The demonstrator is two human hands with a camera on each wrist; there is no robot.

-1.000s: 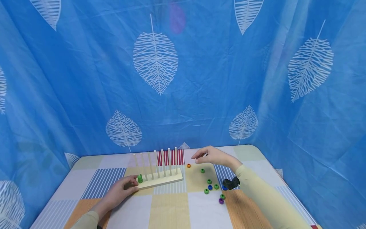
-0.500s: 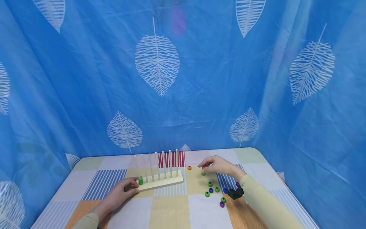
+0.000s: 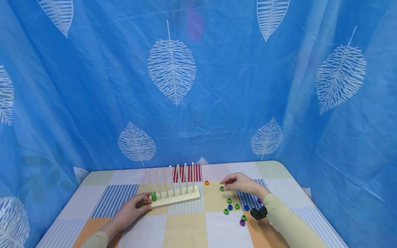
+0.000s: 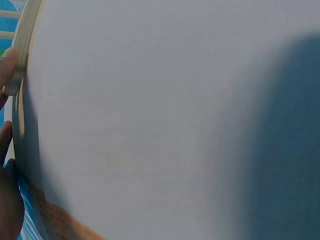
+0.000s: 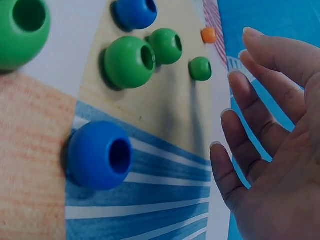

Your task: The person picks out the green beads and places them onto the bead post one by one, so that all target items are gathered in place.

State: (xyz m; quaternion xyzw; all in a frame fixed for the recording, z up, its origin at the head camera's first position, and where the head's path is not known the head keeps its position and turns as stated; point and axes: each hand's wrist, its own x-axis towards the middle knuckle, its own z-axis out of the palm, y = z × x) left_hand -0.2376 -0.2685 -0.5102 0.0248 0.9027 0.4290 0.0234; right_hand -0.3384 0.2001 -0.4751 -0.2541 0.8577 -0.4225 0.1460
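Note:
In the head view my left hand (image 3: 133,208) grips the left end of a wooden peg rack (image 3: 176,199), with several upright pegs. Green beads (image 3: 153,196) sit at the base of its leftmost peg. The left wrist view catches the thumb (image 4: 7,65) on the edge of the rack's base. My right hand (image 3: 242,183), fingers loosely bent and apart, hovers beside a loose green bead (image 3: 221,188). From the right wrist view, nothing lies in that hand (image 5: 280,130), and the small green bead (image 5: 200,69) is off its fingertips.
An orange bead (image 3: 206,182) lies right of the rack. More green beads, blue beads (image 3: 230,207) and purple beads (image 3: 242,222) are scattered nearer me, left of and below the right forearm. A patchwork cloth (image 3: 183,227) covers the table; blue curtains (image 3: 217,86) enclose it.
My right hand has moved down and right, from above the orange bead's right side to beside the green bead. The left hand stays at the rack's end. The head view shifts slightly.

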